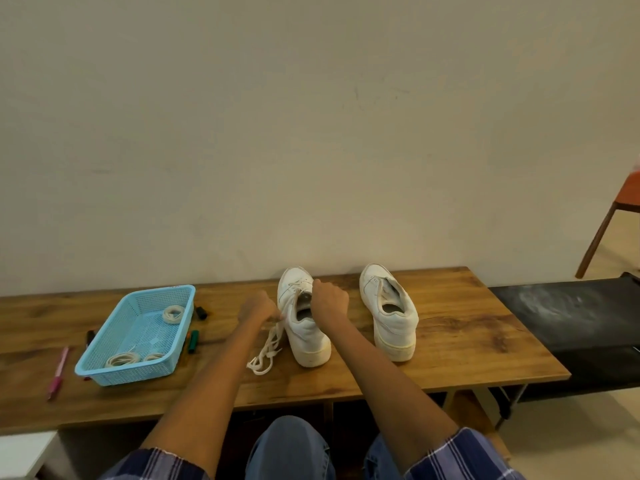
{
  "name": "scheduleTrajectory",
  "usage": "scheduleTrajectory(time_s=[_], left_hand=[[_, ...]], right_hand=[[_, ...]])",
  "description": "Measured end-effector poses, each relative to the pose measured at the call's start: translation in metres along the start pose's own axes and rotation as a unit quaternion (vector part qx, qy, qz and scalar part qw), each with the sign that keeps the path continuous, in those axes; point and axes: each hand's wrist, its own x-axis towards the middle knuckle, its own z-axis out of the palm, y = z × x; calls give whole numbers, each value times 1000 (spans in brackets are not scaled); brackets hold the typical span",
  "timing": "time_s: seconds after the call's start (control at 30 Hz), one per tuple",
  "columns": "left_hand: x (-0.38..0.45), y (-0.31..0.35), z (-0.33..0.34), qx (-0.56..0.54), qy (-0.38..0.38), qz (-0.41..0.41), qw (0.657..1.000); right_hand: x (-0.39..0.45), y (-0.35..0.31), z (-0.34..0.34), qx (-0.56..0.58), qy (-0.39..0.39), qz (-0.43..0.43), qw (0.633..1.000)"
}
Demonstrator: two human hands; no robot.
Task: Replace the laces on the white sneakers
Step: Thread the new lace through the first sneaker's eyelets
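Note:
Two white sneakers stand on the wooden table (450, 341), heels toward me. The left sneaker (306, 336) still has some lace through its front eyelets. A loose white lace (266, 351) trails from it down onto the table at its left side. My left hand (258, 310) pinches this lace just left of the shoe. My right hand (329, 301) grips the shoe's tongue and opening from above. The right sneaker (391, 313) stands apart to the right with no lace visible.
A light blue plastic basket (138, 336) at the left holds three coiled white laces. Markers (193, 341) lie beside it and a pink pen (58, 372) farther left. A wall runs behind the table. A black bench (571, 323) adjoins the right end, an orange chair (623, 202) beyond.

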Motion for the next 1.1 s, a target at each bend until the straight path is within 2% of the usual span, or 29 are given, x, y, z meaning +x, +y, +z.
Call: scheduleTrajectory(time_s=[0.13,0.23,0.33,0.4,0.5,0.57,0.63,0.67,0.73,0.83,0.9,0.97,1.03,1.1], left_hand=[[14,6,-4,-175,24,94,980],[16,13,4,-159,2,136,978],[13,14,10,-167,9,133,977],[8,14,9,-183,60,123,974],[-4,16,-5,-216,175,78,957],[-11,20,-20,-326,233,52,915],[-14,26,-39,-491,231,40,839],[-17,29,-50,-555,211,29,804],[-22,34,-68,-635,149,11,758],[-32,40,-88,-700,30,31,713],[-35,42,-91,-693,-41,72,716],[-36,46,-87,-685,-73,105,717],[-38,49,-83,-673,-64,118,728],[-40,53,-81,-653,-35,113,748]], right_hand=[[4,0,2,-6,3,-2,1000],[4,0,3,-7,6,-4,1000],[4,1,6,-4,7,0,1000],[5,2,7,2,6,8,1000],[5,0,5,16,-1,22,1000],[4,1,4,29,-6,30,999],[3,2,4,47,-16,36,998],[3,3,2,54,-25,39,997],[3,5,0,61,-38,50,996],[5,4,-14,108,0,59,992],[6,-2,-26,232,18,16,972],[5,-14,-41,421,-27,-36,906],[2,-27,-56,550,-103,-43,827],[3,-34,-65,572,-138,-36,808]])
